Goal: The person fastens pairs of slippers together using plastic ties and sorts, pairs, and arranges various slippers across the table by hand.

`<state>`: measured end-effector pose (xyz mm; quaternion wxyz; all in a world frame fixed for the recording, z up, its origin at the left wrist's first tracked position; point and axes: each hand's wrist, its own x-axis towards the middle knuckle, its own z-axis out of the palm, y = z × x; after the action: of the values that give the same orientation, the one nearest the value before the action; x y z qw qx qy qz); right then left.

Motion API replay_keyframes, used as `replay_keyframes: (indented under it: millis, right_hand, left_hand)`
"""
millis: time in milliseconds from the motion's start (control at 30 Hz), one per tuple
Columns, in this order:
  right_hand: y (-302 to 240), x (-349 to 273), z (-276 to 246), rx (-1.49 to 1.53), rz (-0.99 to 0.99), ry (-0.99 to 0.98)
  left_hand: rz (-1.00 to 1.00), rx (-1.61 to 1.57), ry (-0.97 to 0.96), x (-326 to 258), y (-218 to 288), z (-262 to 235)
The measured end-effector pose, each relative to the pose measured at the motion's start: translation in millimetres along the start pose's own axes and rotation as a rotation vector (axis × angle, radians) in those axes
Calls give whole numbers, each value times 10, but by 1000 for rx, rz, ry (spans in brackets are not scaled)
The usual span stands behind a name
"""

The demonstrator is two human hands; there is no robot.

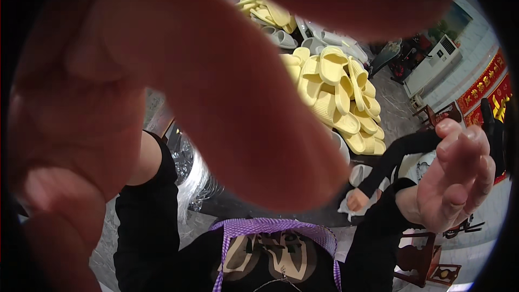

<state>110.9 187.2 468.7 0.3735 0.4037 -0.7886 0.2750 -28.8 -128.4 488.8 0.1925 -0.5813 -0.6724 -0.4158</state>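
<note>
My left hand (pixel 178 59) is raised very close to the camera and fills much of the left and top of the view, out of focus. Its fingers are spread, with nothing seen in them. My right hand (pixel 453 178) is lifted at the right, palm up, fingers loosely bent and apart, holding nothing. Beyond my hands, a pile of pale yellow slippers (pixel 340 89) lies on a dark table (pixel 232 205). Part of the pile is hidden behind my left hand. Neither hand touches the slippers.
Another person's hand (pixel 357 200), black-sleeved, is at a white item by grey slippers (pixel 359 174). Clear plastic wrapping (pixel 197 178) lies left of the table's middle. More yellow slippers (pixel 275 15) sit at the far end. A white air conditioner (pixel 435 62) and wooden stools (pixel 416 259) are at the right.
</note>
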Motion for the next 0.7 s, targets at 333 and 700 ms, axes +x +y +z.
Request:
replay_keyframes:
  millis: [333, 700]
  right_hand:
    - [-48, -76, 54, 108, 25, 29]
    - [1133, -962, 1265, 102, 749, 133]
  left_hand:
    - [143, 108, 49, 374, -116, 38]
    - [-32, -103, -43, -576, -563, -402]
